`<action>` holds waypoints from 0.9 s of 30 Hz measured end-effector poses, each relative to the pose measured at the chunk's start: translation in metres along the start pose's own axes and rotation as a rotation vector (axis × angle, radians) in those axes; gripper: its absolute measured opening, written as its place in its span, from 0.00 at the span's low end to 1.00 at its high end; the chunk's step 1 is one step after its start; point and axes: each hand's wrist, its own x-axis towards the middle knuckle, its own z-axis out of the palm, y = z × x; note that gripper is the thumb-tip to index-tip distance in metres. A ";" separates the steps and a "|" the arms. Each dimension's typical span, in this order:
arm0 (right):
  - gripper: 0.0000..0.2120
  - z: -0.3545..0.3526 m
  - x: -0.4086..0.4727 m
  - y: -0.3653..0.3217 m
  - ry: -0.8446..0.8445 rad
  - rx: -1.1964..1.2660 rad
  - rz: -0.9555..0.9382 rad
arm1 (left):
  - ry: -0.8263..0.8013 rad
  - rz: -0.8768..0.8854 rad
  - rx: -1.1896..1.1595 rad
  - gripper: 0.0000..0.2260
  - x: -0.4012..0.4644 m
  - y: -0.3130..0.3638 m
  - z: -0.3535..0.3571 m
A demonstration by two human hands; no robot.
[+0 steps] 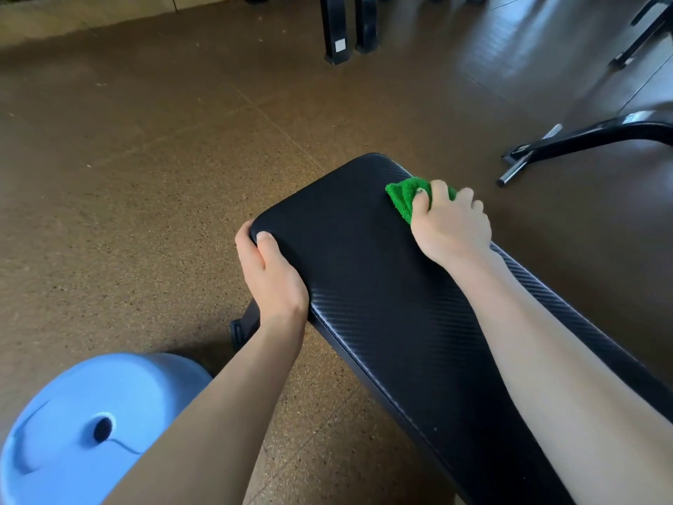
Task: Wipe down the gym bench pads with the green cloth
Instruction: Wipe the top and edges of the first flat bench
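The right hand [451,224] bunches the green cloth [404,195], fluffy terry, against the bench [364,286] pad's far corner at two o'clock. The left hand [271,275] curls its fingers [263,238] round the rounded ten-o'clock corner. The wipe looks underway; the carbon-weave vinyl nearer the body likely remains.

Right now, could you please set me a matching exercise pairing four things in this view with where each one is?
Things:
1. left hand
2. right hand
3. green cloth
4. blue drum

Places:
A. on the floor, lower left
B. gripping the near left corner of the bench pad
C. bunched under the fingers at the pad's far right edge
D. pressing the cloth onto the pad

Pairs: 1-B, 2-D, 3-C, 4-A
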 end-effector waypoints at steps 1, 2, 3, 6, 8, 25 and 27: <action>0.24 0.001 0.004 -0.008 0.012 -0.027 0.006 | 0.000 -0.005 -0.006 0.17 0.000 0.000 0.000; 0.24 0.003 0.009 -0.018 0.031 -0.053 0.002 | -0.001 -0.004 -0.011 0.17 -0.001 0.001 0.001; 0.24 0.006 0.012 -0.028 0.054 -0.073 -0.013 | -0.003 -0.003 -0.015 0.17 -0.001 0.001 0.001; 0.24 0.016 0.021 -0.058 0.100 -0.085 -0.091 | -0.004 0.007 -0.015 0.16 0.000 0.000 0.002; 0.24 0.021 0.028 -0.070 0.086 -0.094 -0.129 | -0.001 0.013 -0.009 0.16 0.001 -0.001 0.001; 0.26 0.020 -0.070 -0.082 -0.041 -0.032 -0.520 | -0.422 -0.095 0.203 0.22 0.019 0.014 -0.039; 0.26 0.018 -0.094 -0.077 -0.009 -0.022 -0.580 | -0.430 -0.141 0.176 0.20 0.019 0.023 -0.049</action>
